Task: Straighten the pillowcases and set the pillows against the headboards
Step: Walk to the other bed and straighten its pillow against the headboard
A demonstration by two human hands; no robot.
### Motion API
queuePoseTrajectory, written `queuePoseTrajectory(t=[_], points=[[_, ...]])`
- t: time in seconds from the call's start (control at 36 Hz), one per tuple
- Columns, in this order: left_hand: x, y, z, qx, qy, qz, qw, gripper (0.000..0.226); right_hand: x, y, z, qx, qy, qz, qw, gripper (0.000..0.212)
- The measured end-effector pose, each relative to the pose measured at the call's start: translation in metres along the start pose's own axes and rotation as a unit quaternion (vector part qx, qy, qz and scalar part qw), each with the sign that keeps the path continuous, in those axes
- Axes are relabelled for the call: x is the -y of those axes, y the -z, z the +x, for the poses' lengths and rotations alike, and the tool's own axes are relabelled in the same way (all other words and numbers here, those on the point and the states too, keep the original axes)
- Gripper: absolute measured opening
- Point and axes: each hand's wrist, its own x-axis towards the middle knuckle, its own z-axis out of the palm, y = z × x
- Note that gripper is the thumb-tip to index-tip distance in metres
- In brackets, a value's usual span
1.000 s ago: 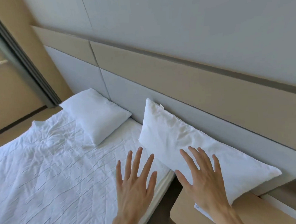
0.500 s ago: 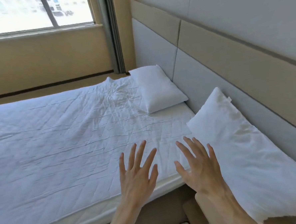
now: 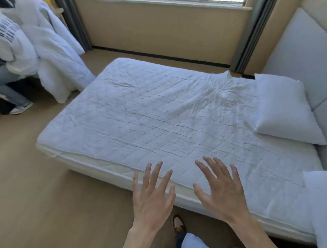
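Both hands are hovering palm-down with fingers spread, holding nothing: the left hand (image 3: 152, 197) over the bed's (image 3: 158, 112) near edge, the right hand (image 3: 220, 193) just inside it. One pillow (image 3: 284, 108) is leaning against the headboard (image 3: 304, 54) at the bed's far head corner. A second pillow (image 3: 326, 200) is sitting at the near head corner, partly cut off by the frame.
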Motion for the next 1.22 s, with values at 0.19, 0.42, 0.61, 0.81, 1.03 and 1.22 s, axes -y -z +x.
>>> queuePoseTrajectory(t=[0.19, 0.42, 0.61, 0.81, 1.03, 1.22], points=[[0.03, 0.013, -0.002, -0.003, 0.139, 0.024, 0.99, 0.043, 0.034, -0.019, 0.059, 0.062, 0.119, 0.027, 0.991, 0.067], [0.06, 0.022, -0.009, -0.018, 0.267, 0.045, 0.962, 0.045, 0.079, -0.043, 0.108, 0.109, 0.26, 0.052, 0.958, 0.066], [0.084, 0.024, -0.04, -0.059, 0.389, 0.028, 0.919, 0.043, 0.137, -0.057, 0.126, 0.15, 0.348, 0.048, 0.924, 0.066], [0.128, 0.027, -0.069, -0.058, 0.466, 0.022, 0.882, 0.043, 0.215, -0.071, 0.138, 0.179, 0.42, 0.052, 0.888, 0.065], [0.227, 0.042, -0.099, -0.058, 0.499, 0.0, 0.865, 0.05, 0.333, -0.111, 0.146, 0.194, 0.479, 0.048, 0.855, 0.066], [0.342, 0.072, -0.117, -0.049, 0.5, -0.007, 0.864, 0.052, 0.447, -0.138, 0.159, 0.203, 0.493, 0.049, 0.845, 0.065]])
